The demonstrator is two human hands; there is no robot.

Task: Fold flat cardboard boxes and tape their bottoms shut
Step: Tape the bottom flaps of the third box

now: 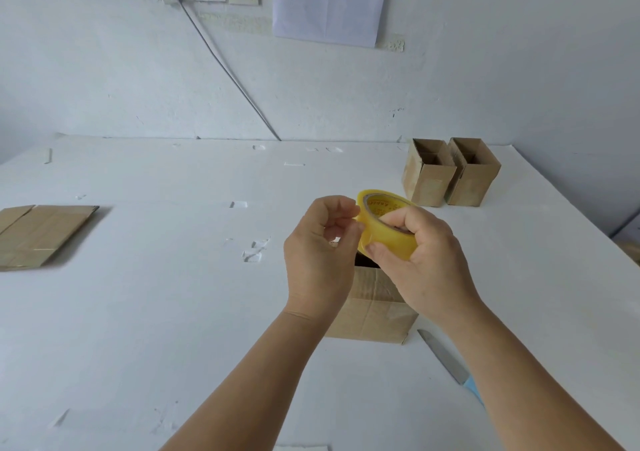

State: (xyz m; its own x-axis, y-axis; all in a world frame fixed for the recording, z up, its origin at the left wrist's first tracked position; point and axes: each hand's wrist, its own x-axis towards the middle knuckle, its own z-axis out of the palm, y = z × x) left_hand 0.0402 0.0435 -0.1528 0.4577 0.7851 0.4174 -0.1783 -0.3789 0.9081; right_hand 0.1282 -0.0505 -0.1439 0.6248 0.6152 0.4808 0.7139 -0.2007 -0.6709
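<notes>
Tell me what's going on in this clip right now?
A person is assembling cardboard boxes at a white table. The right hand grips a yellow tape roll while the left hand picks at its edge, above a box standing on the table. Two folded boxes stand at the back right, flat cardboard lies at the left, and a knife lies beside the near box.

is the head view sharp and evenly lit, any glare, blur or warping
Head view: soft, even light, faint shadows beside the flat boxes; no strong glare, though the white table looks washed out; wide-angle warping bends the table edges and wall; the hands, left and right, and the tape roll are fairly sharp.
</notes>
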